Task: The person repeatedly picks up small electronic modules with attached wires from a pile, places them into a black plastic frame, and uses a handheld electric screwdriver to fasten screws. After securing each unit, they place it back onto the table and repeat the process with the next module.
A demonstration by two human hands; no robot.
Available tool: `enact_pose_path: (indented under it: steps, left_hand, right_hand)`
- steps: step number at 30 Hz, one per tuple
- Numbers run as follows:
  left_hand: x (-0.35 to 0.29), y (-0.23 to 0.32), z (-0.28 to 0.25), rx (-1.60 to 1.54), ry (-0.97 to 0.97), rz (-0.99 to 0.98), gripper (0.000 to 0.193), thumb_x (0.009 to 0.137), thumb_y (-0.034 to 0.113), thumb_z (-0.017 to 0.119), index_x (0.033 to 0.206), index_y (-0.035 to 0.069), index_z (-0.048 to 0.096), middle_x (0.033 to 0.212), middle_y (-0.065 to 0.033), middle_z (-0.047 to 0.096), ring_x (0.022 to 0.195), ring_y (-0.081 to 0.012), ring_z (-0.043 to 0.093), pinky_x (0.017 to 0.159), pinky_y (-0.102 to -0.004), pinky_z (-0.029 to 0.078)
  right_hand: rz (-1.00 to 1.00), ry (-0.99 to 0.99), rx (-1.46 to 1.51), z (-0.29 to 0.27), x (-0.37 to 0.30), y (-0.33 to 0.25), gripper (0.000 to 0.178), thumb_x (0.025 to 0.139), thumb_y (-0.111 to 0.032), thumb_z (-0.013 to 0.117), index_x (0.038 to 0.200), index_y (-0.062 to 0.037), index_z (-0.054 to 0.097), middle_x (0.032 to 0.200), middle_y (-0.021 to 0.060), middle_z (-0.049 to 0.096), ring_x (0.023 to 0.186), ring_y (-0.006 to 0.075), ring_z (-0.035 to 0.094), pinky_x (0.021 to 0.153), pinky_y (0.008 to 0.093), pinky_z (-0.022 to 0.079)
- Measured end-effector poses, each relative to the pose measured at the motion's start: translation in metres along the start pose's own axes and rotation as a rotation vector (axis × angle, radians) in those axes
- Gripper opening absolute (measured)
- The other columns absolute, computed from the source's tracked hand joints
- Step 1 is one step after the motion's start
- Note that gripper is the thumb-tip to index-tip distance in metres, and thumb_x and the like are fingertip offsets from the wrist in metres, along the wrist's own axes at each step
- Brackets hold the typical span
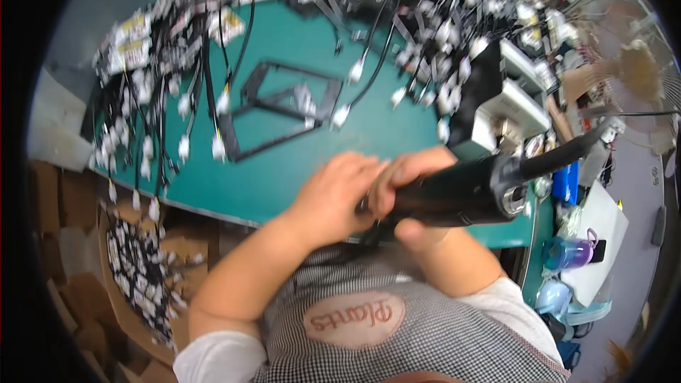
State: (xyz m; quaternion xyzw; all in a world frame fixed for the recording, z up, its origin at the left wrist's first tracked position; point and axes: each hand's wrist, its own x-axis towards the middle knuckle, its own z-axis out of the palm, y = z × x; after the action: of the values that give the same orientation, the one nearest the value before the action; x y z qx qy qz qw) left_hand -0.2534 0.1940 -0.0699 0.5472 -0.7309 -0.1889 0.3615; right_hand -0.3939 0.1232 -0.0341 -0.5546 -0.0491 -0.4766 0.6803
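My right hand (415, 167) is wrapped around a thick black cylindrical corded tool (454, 195), which looks like an electric screwdriver. A heavy black cord (567, 156) leaves its back end toward the upper right. Close to the tool's front end, my left hand (330, 195) is closed, its fingers near those of the right. Something dark is at its fingertips, blurred and mostly hidden. Both hands are above the near edge of the green tabletop (397, 142). Beyond them lie two overlapping thin black frames (330, 103), with a small clear plastic piece (303, 99) on them.
Bundles of black cables with white connectors (142, 85) line the left and far sides, and more (447, 42) lie at far right. White open boxes (514, 110) stand at right. Below left, a cardboard box (184, 241) holds similar parts. A blue-purple bottle (564, 254) stands at lower right.
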Motion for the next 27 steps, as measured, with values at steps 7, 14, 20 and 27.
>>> enact_pose_path:
  steps: [7,14,20,27]
  left_hand:
    - [0.011,0.011,-0.011,0.147,-0.152,0.028,0.058,0.066,0.025,0.080,0.119,0.010,0.061,0.124,-0.0130,0.056,0.117,-0.0342,0.051,0.100,-0.0442,0.043]
    - [0.020,0.017,-0.019,0.243,-0.189,0.086,0.061,0.063,0.030,0.082,0.119,0.014,0.064,0.119,-0.0117,0.059,0.110,-0.0313,0.056,0.091,-0.0414,0.049]
    - [0.026,0.021,-0.052,0.399,-0.075,0.230,0.057,0.059,0.028,0.083,0.111,0.014,0.067,0.117,-0.0115,0.060,0.104,-0.0319,0.058,0.088,-0.0418,0.050]
    - [0.061,0.037,-0.110,0.576,0.035,0.416,0.055,0.056,0.021,0.084,0.106,0.011,0.067,0.119,-0.0159,0.060,0.104,-0.0341,0.060,0.088,-0.0433,0.049]
  right_hand:
    - [0.066,0.291,0.153,-0.019,0.010,-0.041,0.052,0.080,-0.033,0.077,0.107,-0.0037,0.045,0.073,0.0096,0.056,0.060,0.0186,0.057,0.058,0.0320,0.050]
    - [0.029,0.233,0.273,-0.057,0.021,-0.069,0.053,0.086,-0.051,0.066,0.106,-0.0073,0.044,0.069,0.0042,0.051,0.054,0.0162,0.056,0.053,0.0320,0.049]
    - [-0.026,0.163,0.474,-0.083,0.007,-0.069,0.054,0.088,-0.053,0.063,0.108,-0.0068,0.044,0.070,0.0042,0.051,0.053,0.0156,0.056,0.052,0.0316,0.049]
    - [-0.083,0.096,0.591,-0.085,0.005,-0.080,0.058,0.086,-0.052,0.066,0.109,-0.0039,0.043,0.070,0.0049,0.052,0.053,0.0163,0.056,0.051,0.0321,0.049]
